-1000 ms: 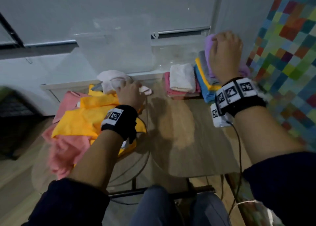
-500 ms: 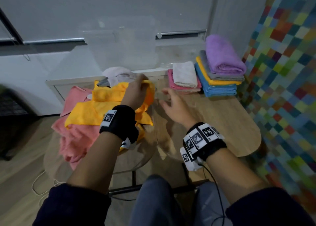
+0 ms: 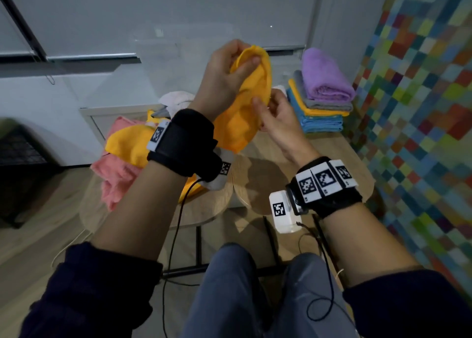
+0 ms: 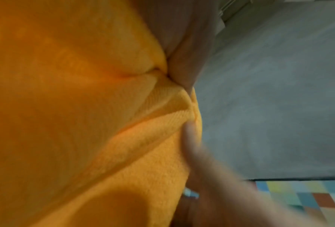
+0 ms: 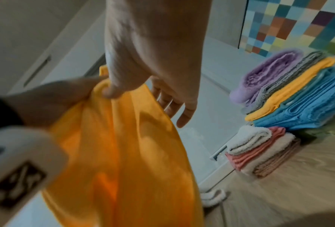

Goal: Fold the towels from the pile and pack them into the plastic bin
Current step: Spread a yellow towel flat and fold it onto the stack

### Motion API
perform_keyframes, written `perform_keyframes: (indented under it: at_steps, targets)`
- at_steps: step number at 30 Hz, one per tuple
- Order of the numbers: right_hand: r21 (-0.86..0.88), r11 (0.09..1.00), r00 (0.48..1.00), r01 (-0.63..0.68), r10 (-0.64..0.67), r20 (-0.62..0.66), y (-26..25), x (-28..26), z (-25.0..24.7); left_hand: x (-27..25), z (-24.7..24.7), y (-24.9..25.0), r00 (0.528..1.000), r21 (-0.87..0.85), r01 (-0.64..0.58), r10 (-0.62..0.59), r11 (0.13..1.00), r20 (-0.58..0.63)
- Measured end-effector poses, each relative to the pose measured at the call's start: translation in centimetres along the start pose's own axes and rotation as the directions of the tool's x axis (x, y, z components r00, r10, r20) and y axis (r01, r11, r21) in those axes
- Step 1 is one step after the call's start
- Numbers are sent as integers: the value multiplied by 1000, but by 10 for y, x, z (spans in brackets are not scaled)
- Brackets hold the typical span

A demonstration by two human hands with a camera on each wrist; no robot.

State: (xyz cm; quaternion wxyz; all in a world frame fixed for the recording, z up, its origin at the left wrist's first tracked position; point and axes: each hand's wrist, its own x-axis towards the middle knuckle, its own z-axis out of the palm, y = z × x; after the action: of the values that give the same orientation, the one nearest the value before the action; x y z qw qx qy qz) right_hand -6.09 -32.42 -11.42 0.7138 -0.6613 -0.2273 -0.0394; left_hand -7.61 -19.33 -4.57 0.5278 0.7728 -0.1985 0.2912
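Observation:
An orange towel (image 3: 245, 107) hangs in the air in front of me. My left hand (image 3: 229, 67) grips its top edge, and my right hand (image 3: 268, 105) pinches the side edge just below. In the right wrist view the right thumb (image 5: 112, 89) presses the front of the orange towel (image 5: 127, 153) and the fingers (image 5: 174, 107) lie straight behind it. The left wrist view is filled with the orange towel (image 4: 75, 107). The unfolded pile (image 3: 122, 153) of orange, pink and white towels lies on the left table. The clear plastic bin (image 3: 158, 46) shows only faintly behind my hands.
A folded stack with a purple towel (image 3: 324, 79) on grey, orange and blue ones stands at the back right of the wooden table (image 3: 332, 164). A smaller folded stack (image 5: 259, 150) of white, pink and beige sits beside it. A colourful checkered wall (image 3: 421, 107) closes the right side.
My right hand left the purple towel on the stack and came across to the orange towel. My left hand lifted that towel off the pile and up in front of me.

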Motion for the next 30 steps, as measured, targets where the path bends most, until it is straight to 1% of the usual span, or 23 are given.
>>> perform_keyframes:
  at_steps: [1,2,3,4,6,8,9,10,11,12,14,16,17,18,19,21,22,23,24,26,27,28,30]
  targets:
    - [-71,997,999,35,-33,29,3,-3,-2,3,2,7,1000,-44,-4,3,999,-5]
    - [-178,981,997,71,-63,50,9,-6,-5,5,4,13,1000,-80,-8,7,997,-13]
    - [-279,957,996,77,-63,61,18,-9,-9,7,5,19,1000,-109,-13,10,994,-25]
    - [-348,936,998,46,-29,54,28,-12,-14,9,4,23,999,-134,-19,14,991,-41]
    - [-404,912,998,-69,65,-24,46,-20,-26,11,-2,32,996,-211,-42,23,977,-89]
    - [-367,923,993,-117,101,-61,48,-30,-36,13,-11,38,989,-279,-67,26,958,-147]
    - [-332,933,989,-142,123,-76,41,-33,-37,15,-14,40,987,-286,-67,21,956,-162]
    - [-265,948,984,-178,165,-70,33,-35,-36,16,-15,42,987,-277,-54,10,959,-159]
    - [-177,964,980,-198,194,-38,24,-34,-32,17,-14,44,990,-257,-35,-1,966,-138]
    - [-72,980,983,-184,185,5,12,-33,-28,18,-12,45,995,-217,-9,-13,976,-97]
    - [130,980,988,-148,140,73,-10,-28,-18,19,-5,46,999,-61,29,-28,998,23]
    - [248,959,987,-139,113,118,-30,-24,-13,15,3,44,984,92,33,-48,995,172]
    - [267,954,987,-136,107,121,-36,-23,-12,13,6,42,977,130,21,-49,991,210]
    - [255,959,989,-127,105,100,-40,-22,-12,10,9,40,976,136,12,-41,991,214]
    - [209,973,994,-101,90,58,-44,-21,-13,8,10,36,982,115,16,-37,993,185]
    - [87,996,997,-30,35,-66,-47,-18,-16,5,13,29,994,43,50,-53,998,93]
    - [50,999,993,-12,18,-119,-47,-15,-20,3,15,26,992,4,86,-86,996,93]
    - [35,999,987,-1,7,-161,-49,-12,-25,0,16,23,981,-13,135,-131,991,142]
    - [24,1000,980,13,-8,-198,-52,-9,-30,-5,18,21,957,8,183,-180,983,229]
    - [29,999,962,43,-33,-271,-61,-4,-46,-17,19,13,872,175,249,-299,953,387]
    - [21,998,950,51,-42,-311,-65,-2,-56,-22,17,4,836,296,236,-349,926,424]
    - [-11,999,933,50,-51,-356,-68,0,-67,-27,16,-4,812,419,196,-387,887,438]
    - [-111,993,885,36,-83,-458,-71,1,-92,-36,9,-25,765,646,109,-479,756,431]
